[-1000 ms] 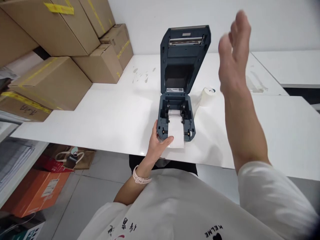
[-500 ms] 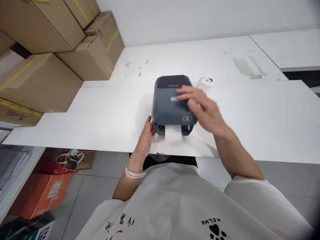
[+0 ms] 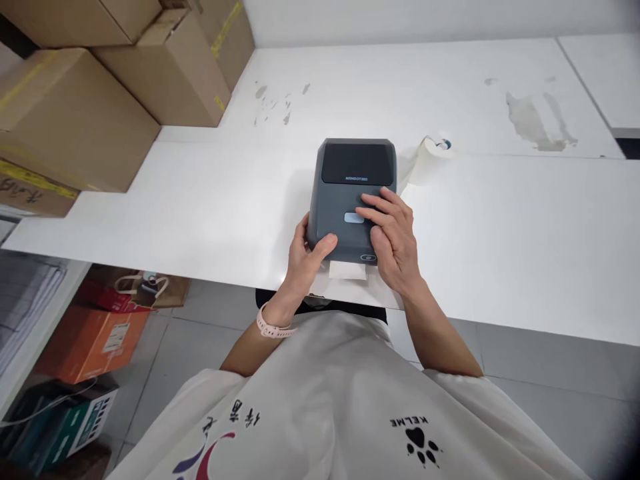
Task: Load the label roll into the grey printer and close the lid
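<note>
A dark grey label printer (image 3: 333, 200) stands on the white table with its lid down. From its front edge a white paper label strip (image 3: 347, 271) sticks out. My left hand (image 3: 306, 263) grips the printer's near left corner, thumb on the lid and fingers round the side. On the lid's right part rests my right hand (image 3: 395, 243), fingers stretched out beside the pale button (image 3: 354, 218); its thumb is bent toward the lid. A white label roll (image 3: 431, 161) lies behind and to the right of the printer, its loose end trailing toward it.
Cardboard boxes (image 3: 165, 73) with yellow tape are stacked at the table's back left. The table (image 3: 500, 233) has worn patches near the wall. Below its left part, an orange box (image 3: 95, 340) and a paper bag (image 3: 173, 291) sit on the floor.
The printer's lid was raised a little at the front and is now down. My left thumb has come onto the lid. My right hand has settled on the lid's right part.
</note>
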Tool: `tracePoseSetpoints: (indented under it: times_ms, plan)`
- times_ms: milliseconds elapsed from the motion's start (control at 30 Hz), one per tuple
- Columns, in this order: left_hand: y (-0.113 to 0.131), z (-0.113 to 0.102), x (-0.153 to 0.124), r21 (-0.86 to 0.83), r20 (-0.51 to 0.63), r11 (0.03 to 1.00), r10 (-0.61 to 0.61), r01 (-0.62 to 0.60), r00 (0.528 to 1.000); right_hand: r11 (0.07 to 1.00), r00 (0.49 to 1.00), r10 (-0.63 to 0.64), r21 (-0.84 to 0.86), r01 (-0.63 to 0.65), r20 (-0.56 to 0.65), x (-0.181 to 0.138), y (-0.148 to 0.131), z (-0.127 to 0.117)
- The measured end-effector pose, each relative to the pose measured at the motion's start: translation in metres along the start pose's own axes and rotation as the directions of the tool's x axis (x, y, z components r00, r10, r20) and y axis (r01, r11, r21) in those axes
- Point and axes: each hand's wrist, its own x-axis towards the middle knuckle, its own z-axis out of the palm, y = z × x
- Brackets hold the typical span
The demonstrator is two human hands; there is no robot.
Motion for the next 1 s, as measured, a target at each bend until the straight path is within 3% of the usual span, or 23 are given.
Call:
tracePoseSetpoints:
  times_ms: [67,200,233,300,400,467,733,867,1000]
  plan:
    - [-0.009,-0.007,-0.015,0.035,0.000,0.999,0.000,-0.001,1.000,1.000,1.000,-0.012,0.004,0.013,-0.007,-0.001,0.000,0.001]
    - [-0.026,-0.014,-0.052,0.207,-0.237,0.978,0.046,0.005,0.970,0.999,0.999,-0.037,0.022,0.038,-0.017,-0.001,-0.001,0.001]
    - [-0.027,-0.013,-0.057,0.204,-0.241,0.978,0.019,0.031,0.970,0.999,0.999,-0.042,0.029,0.043,-0.029,0.000,-0.001,0.001]
    - [-0.023,-0.009,-0.058,0.132,-0.101,0.982,-0.121,0.134,0.988,0.997,0.997,-0.050,0.052,0.054,-0.064,-0.001,-0.002,0.001]
    - [-0.009,0.000,-0.048,0.020,0.169,0.948,-0.316,0.317,0.934,0.996,0.996,-0.045,0.070,0.051,-0.079,-0.002,-0.002,0.002]
    - [-0.004,0.004,-0.042,-0.020,0.194,0.940,-0.331,0.341,0.924,0.998,0.997,-0.043,0.050,0.046,-0.058,-0.002,-0.001,0.002]
    - [-0.009,0.005,-0.042,0.092,0.128,0.979,-0.195,0.184,0.972,0.969,0.997,-0.077,-0.235,0.074,-0.003,0.000,-0.012,-0.005]
    - [-0.007,0.001,-0.045,0.080,0.125,0.980,-0.189,0.180,0.974,0.970,0.997,-0.073,-0.235,0.071,0.000,-0.014,-0.014,0.000]
    - [-0.004,-0.017,-0.039,0.039,-0.087,0.999,0.005,-0.001,0.996,0.973,0.980,-0.161,-0.183,0.139,-0.114,-0.028,-0.005,0.005]
